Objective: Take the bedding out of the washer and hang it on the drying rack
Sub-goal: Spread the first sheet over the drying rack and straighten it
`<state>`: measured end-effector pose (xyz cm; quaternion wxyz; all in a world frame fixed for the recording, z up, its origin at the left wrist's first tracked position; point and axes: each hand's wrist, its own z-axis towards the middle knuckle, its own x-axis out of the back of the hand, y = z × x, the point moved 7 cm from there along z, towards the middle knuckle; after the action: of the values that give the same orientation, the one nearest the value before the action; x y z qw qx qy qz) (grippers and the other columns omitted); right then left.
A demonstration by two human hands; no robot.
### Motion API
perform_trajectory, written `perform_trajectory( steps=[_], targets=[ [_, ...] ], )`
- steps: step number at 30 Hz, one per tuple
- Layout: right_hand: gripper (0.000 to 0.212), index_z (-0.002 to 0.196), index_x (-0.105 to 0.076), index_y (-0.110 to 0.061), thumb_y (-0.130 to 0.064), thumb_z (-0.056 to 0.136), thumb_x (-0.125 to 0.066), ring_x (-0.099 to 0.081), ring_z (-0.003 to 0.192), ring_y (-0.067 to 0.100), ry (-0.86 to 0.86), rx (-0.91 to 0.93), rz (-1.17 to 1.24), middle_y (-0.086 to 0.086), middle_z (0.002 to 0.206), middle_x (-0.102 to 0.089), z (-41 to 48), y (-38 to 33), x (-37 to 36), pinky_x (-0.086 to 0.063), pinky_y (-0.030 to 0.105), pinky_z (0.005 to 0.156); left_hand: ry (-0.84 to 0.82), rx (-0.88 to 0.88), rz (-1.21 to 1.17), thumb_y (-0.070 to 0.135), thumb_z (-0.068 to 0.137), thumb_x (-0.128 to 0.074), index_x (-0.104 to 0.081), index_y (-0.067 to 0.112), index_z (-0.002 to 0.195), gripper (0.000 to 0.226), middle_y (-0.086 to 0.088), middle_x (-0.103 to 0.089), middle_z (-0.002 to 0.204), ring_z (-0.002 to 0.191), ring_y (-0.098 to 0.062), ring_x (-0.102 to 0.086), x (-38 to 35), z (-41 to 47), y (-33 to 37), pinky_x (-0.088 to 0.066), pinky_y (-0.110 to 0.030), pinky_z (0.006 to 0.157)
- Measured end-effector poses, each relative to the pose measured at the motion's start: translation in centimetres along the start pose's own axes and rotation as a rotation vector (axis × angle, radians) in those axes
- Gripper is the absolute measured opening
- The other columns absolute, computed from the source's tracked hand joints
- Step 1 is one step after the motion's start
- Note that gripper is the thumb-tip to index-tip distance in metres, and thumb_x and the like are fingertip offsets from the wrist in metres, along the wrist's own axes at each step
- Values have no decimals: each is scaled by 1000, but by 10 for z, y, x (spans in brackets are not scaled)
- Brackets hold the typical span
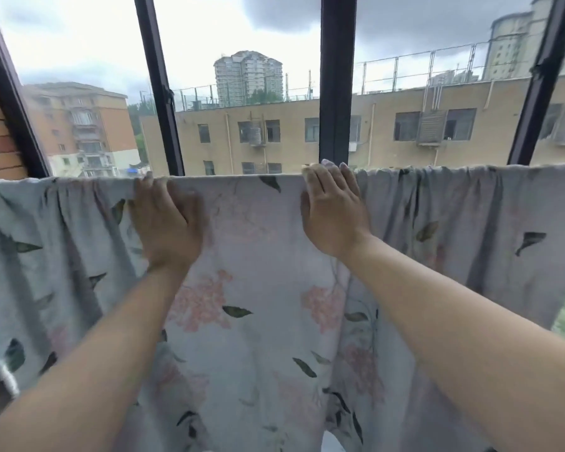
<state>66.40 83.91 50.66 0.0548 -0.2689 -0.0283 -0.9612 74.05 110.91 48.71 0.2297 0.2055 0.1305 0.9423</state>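
The floral sheet (pixel 258 256) hangs spread in front of a dark-framed window (pixel 336 76), with blocks (pixel 307 132) and grey sky outside. The left hand (pixel 168 223) curls its fingers over the sheet's top edge. The right hand (pixel 333 213) lies flat there, fingers straight.

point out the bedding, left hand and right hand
bedding (pixel 258 256): head view, floral panel between the forearms
left hand (pixel 168 223): head view, back of the hand
right hand (pixel 333 213): head view, back of the hand
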Motion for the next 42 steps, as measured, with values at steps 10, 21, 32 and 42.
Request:
perform_trajectory(
  steps=[10,21,32,42],
  targets=[
    [54,139,-51,-9,-25,89,-62,-42,140,34,-271,-155,-78,18,152,-41,-198,119,6,-37,45,114,-623,-111,-262,60,94,-46,-52,10,124,58,-9,-58,120,104,-30,-60,-85,-266,161,-49,-40,85],
    [79,134,-42,-13,-65,79,-67,-49,123,35,-269,-1036,-43,11,133,-44,-300,242,71,-46,49,99,-999,-93,49,97,73,-10,-51,22,88,87,0,-63,85,79,-24,-63,-99,-294,269,-56,-37,72],
    [59,122,-55,-11,-60,98,-34,-65,96,37,-484,-737,-152,13,117,-62,-296,253,60,-48,41,69,-1022,-122,229,6,98,-42,-62,10,113,25,-12,-64,120,105,-31,-65,-110,-274,296,-48,-35,79],
    [54,116,-59,-13,-50,107,-22,-69,92,38,-525,-657,-249,13,106,-68,-260,255,44,-37,36,66,-1012,-203,275,17,108,-36,-61,8,114,27,-15,-64,120,109,-33,-62,-116,-285,290,-47,-38,83]
  ],
)
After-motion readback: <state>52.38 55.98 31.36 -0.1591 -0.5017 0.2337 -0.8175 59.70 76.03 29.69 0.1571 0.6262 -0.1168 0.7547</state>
